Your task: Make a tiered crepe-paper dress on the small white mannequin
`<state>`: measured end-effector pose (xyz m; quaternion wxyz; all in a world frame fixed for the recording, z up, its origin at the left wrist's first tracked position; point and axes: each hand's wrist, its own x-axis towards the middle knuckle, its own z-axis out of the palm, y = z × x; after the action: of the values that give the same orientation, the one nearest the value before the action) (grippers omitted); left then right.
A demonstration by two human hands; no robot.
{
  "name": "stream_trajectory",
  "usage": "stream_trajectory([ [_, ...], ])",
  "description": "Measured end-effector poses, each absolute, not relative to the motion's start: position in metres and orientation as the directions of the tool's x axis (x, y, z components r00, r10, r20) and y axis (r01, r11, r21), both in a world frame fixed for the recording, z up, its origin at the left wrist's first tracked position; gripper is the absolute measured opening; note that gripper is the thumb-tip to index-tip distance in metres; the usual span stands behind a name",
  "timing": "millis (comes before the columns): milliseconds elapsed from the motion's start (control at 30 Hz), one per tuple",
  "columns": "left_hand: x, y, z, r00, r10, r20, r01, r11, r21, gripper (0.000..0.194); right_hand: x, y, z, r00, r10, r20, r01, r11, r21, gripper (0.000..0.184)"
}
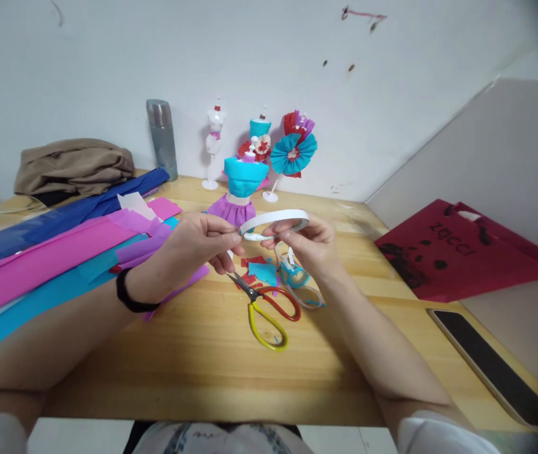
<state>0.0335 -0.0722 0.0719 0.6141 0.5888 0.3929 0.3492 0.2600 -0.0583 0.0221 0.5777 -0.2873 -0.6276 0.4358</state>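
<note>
Both my hands hold a white roll of tape (pixel 276 220) above the wooden table (pixel 193 366). My left hand (pixel 193 246), with a black band on the wrist, pinches the roll's left side. The fingers of my right hand (pixel 309 243) are closed on its near right edge. Below the hands lie scissors (pixel 266 309) with one red and one yellow handle, among red and blue paper scraps (pixel 262 272). Just behind the roll stands a small mannequin (pixel 243 186) in a blue top and purple skirt.
Long sheets of pink, blue and purple crepe paper (pixel 37 258) cover the table's left side. Two more small mannequins (pixel 215 142), a paper fan (pixel 293 151) and a steel flask (pixel 162 137) stand by the wall. A red bag (pixel 458 249) and a phone (pixel 491 366) lie right.
</note>
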Motion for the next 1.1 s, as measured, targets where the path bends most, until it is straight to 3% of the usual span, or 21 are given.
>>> stream_trajectory([
  [433, 0.033, -0.076, 0.076, 0.409, 0.912, -0.035, 0.007, 0.036, 0.999, 0.014, 0.258, -0.062, 0.018, -0.166, 0.847, 0.505, -0.169, 0.480, -0.861, 0.018],
  [633, 0.034, -0.079, 0.075, 0.419, 0.908, -0.017, -0.030, 0.032, 0.999, 0.024, 0.248, -0.063, 0.018, -0.121, 0.889, 0.442, -0.194, 0.416, -0.889, 0.026],
  [867, 0.035, -0.084, 0.080, 0.278, 0.949, 0.148, 0.059, -0.171, 0.983, 0.020, 0.239, -0.060, 0.018, 0.003, 0.901, 0.434, -0.244, 0.421, -0.874, 0.025],
  [1100, 0.034, -0.078, 0.075, 0.376, 0.927, 0.007, 0.043, -0.025, 0.999, 0.029, 0.237, -0.067, 0.013, 0.033, 0.865, 0.501, -0.179, 0.498, -0.848, 0.016],
])
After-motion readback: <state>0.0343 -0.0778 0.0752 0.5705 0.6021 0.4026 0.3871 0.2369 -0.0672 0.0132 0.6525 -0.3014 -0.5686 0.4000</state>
